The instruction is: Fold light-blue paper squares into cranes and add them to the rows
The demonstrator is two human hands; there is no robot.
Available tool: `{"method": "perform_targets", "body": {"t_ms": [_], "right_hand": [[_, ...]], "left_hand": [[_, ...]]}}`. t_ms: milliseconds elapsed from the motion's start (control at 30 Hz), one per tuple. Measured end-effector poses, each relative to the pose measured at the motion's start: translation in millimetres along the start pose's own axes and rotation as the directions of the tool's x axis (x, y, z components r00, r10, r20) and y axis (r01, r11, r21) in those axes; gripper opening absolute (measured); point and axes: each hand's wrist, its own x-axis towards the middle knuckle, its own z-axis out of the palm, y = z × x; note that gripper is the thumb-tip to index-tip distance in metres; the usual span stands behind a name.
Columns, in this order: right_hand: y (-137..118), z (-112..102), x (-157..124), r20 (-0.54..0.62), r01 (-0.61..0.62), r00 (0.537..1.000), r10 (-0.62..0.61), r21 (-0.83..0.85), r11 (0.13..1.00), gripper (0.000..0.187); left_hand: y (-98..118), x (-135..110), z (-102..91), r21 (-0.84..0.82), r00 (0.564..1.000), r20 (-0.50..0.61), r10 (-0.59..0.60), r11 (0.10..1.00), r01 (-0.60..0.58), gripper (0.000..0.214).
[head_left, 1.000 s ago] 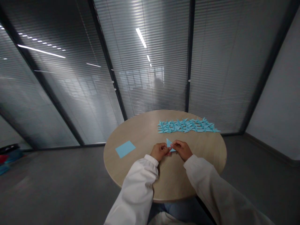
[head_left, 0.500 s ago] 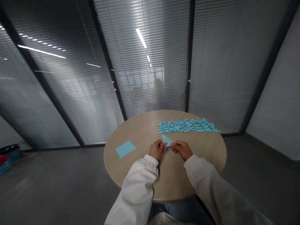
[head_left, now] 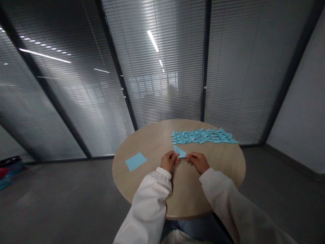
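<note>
A light-blue sheet of origami paper [head_left: 180, 152], folded into a triangle, is held just above the table between my two hands. My left hand [head_left: 169, 161] pinches its left corner, fingers closed. At the right corner, the thumb and forefinger of my right hand [head_left: 198, 162] grip the paper. Beyond my hands lie several folded blue paper cranes [head_left: 200, 136], packed close together in rows. Left of my hands rests a flat blue paper sheet [head_left: 136, 161].
The round wooden table [head_left: 152, 135] carries all the paper. Behind it stands a glass partition [head_left: 165, 101] with blinds. A pale wall [head_left: 299, 101] rises at the right. Red and blue objects [head_left: 6, 173] sit on the floor at the far left.
My left hand has moved slightly left, and the fingers of both hands are a little farther apart. More of the triangle's lower edge shows. The cranes and flat sheet have not moved.
</note>
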Motion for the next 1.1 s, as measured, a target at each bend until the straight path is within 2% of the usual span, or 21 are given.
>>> {"method": "perform_targets", "body": {"t_ms": [167,267,400,567,667,867,1100], "right_hand": [[-3,2,-3,-0.038,0.162,0.984,-0.172,-0.195,0.967,0.022],[-4,4,-3,-0.026,0.262,0.961,-0.277,-0.251,0.932,0.019],[-6,6,-4,0.03,0.309,0.949,-0.313,-0.284,0.908,0.017],[-6,8,-5,0.065,0.344,0.938,-0.341,-0.296,0.891,0.016],[-6,9,-6,0.061,0.312,0.95,-0.307,-0.258,0.914,0.022],[-9,8,-5,0.061,0.143,0.988,-0.139,-0.058,0.988,0.027],[-4,6,-1,0.13,-0.023,0.992,-0.009,0.238,0.971,0.035]], "left_hand": [[-4,1,-0.7,-0.033,0.999,-0.041,-0.032,0.999,0.031,0.032],[0,1,2.4,-0.114,0.999,-0.021,-0.046,0.993,0.043,0.039],[9,0,7.5,-0.232,0.993,0.074,-0.089,0.967,0.104,0.046],[10,-1,9.2,-0.25,0.983,0.119,-0.139,0.954,0.166,0.048],[8,0,8.6,-0.238,0.982,0.127,-0.142,0.957,0.169,0.049],[7,0,8.3,-0.26,0.981,0.15,-0.122,0.952,0.158,0.045],[9,-1,8.7,-0.314,0.977,0.174,-0.126,0.933,0.176,0.047]]}}
